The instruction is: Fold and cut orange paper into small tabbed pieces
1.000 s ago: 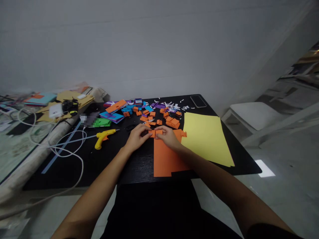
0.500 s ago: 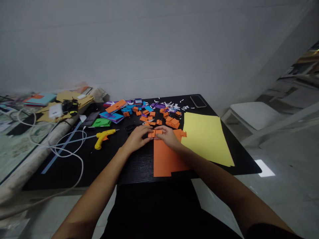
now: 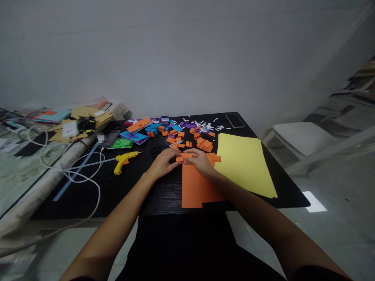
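Small folded orange paper pc [image 3: 184,157], ctr of frame, held level betw. the fingertips of both hands, just above the upper L edge of an orange sheet [image 3: 193,187]. L hand [image 3: 162,164] has its L end, fingers nearly closed; R hand [image 3: 202,162] pinches its R end, thumb and fingers almost together w/ only the paper betw. them. The two-ended hold prob. keeps the thin pc flat and its folds lined up; whether it is one pc or two joined, can't tell. Cut orange pcs [image 3: 204,144] lie just beyond the hands, prob. for short reach. Yellow sheets [image 3: 244,164], R of ctr, lie flat, seemingly out of the fingers' way. Glue gun [image 3: 123,160], L of ctr, rests on its side, nozzle toward the hands, handle toward the near edge of the black table [image 3: 164,197], prob. for an easy grab w/ the L hand
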Motion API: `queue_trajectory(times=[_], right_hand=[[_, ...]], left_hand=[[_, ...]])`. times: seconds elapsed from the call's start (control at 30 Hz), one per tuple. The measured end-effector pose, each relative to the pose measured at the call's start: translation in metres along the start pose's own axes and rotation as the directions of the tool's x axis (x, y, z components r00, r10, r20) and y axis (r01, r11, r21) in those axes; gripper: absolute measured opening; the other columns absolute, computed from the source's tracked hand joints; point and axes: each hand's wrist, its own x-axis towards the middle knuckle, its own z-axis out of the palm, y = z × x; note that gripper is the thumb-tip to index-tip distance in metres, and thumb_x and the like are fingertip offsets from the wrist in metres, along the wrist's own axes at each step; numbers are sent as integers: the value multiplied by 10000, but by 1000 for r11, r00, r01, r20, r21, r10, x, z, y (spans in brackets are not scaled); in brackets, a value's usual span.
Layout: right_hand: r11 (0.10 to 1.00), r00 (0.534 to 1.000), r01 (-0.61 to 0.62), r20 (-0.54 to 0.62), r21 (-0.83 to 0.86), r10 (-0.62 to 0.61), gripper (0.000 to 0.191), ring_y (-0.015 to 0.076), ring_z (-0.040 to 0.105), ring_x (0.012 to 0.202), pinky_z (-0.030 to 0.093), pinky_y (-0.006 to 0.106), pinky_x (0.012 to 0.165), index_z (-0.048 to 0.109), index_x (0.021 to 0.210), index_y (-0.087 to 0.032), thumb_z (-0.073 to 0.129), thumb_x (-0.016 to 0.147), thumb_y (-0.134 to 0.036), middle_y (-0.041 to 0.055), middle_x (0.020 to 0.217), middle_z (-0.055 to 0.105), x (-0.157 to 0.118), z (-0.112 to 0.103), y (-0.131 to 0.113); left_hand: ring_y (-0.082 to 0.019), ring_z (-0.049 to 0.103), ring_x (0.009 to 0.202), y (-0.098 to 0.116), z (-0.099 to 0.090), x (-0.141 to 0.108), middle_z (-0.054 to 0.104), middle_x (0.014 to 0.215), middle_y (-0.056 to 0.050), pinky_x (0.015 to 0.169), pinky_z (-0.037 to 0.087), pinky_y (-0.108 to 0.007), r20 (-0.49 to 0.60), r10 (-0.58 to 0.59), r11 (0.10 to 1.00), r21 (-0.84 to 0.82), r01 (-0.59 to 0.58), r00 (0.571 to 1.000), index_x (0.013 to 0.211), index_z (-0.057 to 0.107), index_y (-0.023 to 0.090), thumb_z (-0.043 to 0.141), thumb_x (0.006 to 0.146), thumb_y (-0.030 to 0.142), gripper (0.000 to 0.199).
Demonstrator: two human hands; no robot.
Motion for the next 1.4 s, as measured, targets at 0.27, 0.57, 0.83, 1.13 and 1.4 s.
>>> queue_trajectory(times=[0.27,0.57,0.83,1.13,1.4], right_hand=[[1000,1000,6,6,6,-6,364,206,745,822,641,465,921,727,955,-190,885,646,-301,16,838,746,-2,1,-3],[999,999,36,14,-22,-36,413,199,735,822,645,444,883,724,964,-189,899,654,-398,28,879,750,-4,3,-6],[992,995,95,-30,-82,-98,379,162,679,689,645,378,750,703,939,-200,889,630,-318,0,822,718,-2,2,-5],[990,993,108,-33,-95,-112,372,213,737,827,626,404,848,677,931,-216,874,651,-361,22,871,750,-3,4,-5],[987,994,104,-32,-124,-109,355,197,718,772,624,387,817,691,908,-208,873,643,-359,14,846,743,-3,4,-4]], left_hand=[[-253,687,1114,2,0,0,737,1160,-109,992,550,-426,-18,38,999,18,-37,999,1094,678,198,733,918,269,197],[-255,675,1122,5,0,1,730,1155,-105,1002,537,-431,-33,36,999,-3,-36,999,1071,686,206,713,933,281,159],[-256,668,1129,14,-1,2,700,1203,-112,988,539,-404,-82,-84,990,-118,74,993,1128,680,206,744,891,353,286],[-166,659,682,1,14,0,737,818,-31,634,514,-270,-71,-346,886,-353,301,936,1020,722,170,716,887,495,351],[-140,581,643,-1,17,1,695,777,-15,603,441,-250,-29,-421,823,-433,369,906,903,716,168,736,841,529,367]])
